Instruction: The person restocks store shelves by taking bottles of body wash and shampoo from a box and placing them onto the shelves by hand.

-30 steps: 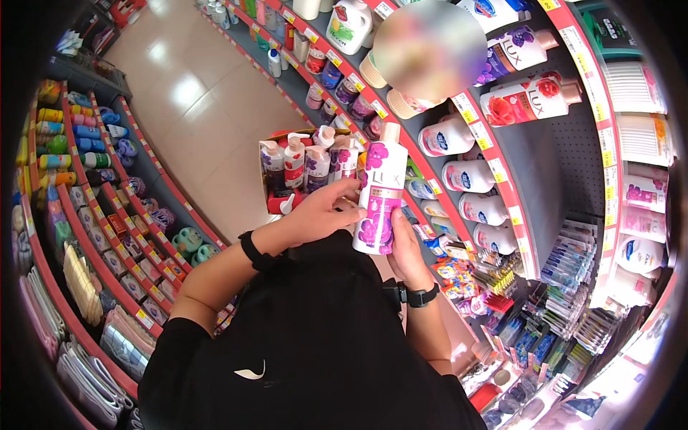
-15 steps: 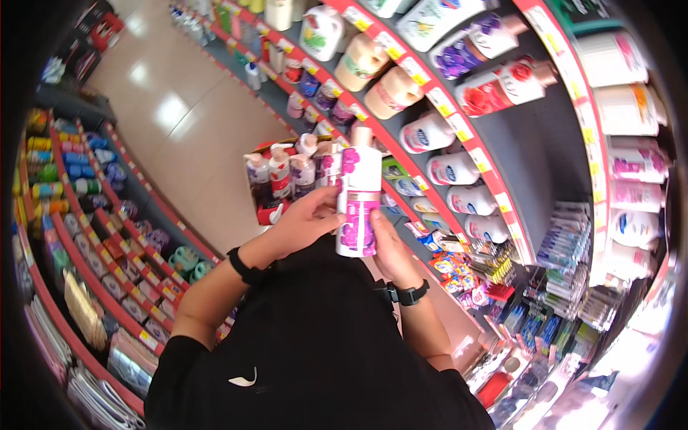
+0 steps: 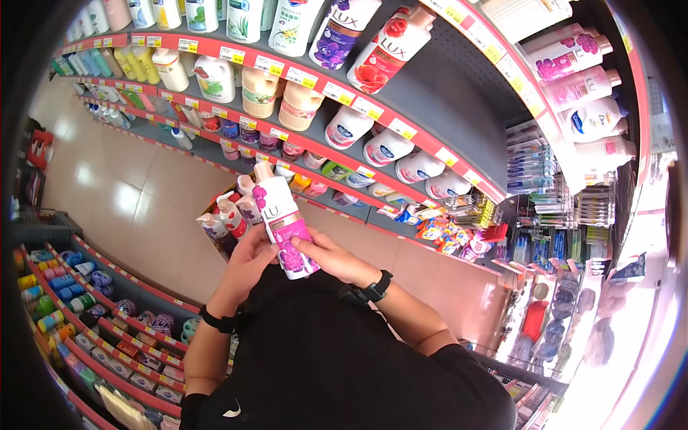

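A white and pink LUX bottle (image 3: pixel 278 208) with purple flowers and a pale pink cap is held in front of my chest. It tilts, cap up and to the left, its printed label facing me. My left hand (image 3: pixel 249 259) closes on the bottle's lower left side. From the right, my right hand (image 3: pixel 331 256) grips the lower part, its thumb lying across the label. Fingers behind the bottle are hidden. Just beyond, several pump bottles (image 3: pixel 231 217) stand together in a box, partly covered by the held bottle and my left hand.
Ahead, a shelf unit (image 3: pixel 337 89) carries white, purple and red bottles above price tags. A red LUX bottle (image 3: pixel 390 49) stands near a gap on the upper shelf. Toothbrush packs (image 3: pixel 530 161) hang at right. Lower left shelves (image 3: pixel 115 337) hold small goods. Tiled floor (image 3: pixel 129 197) runs between.
My view has turned toward the right, so the shelves ahead appear more level. The bottle sits further left in view and tilts leftward, its label now readable. Both hands still hold it.
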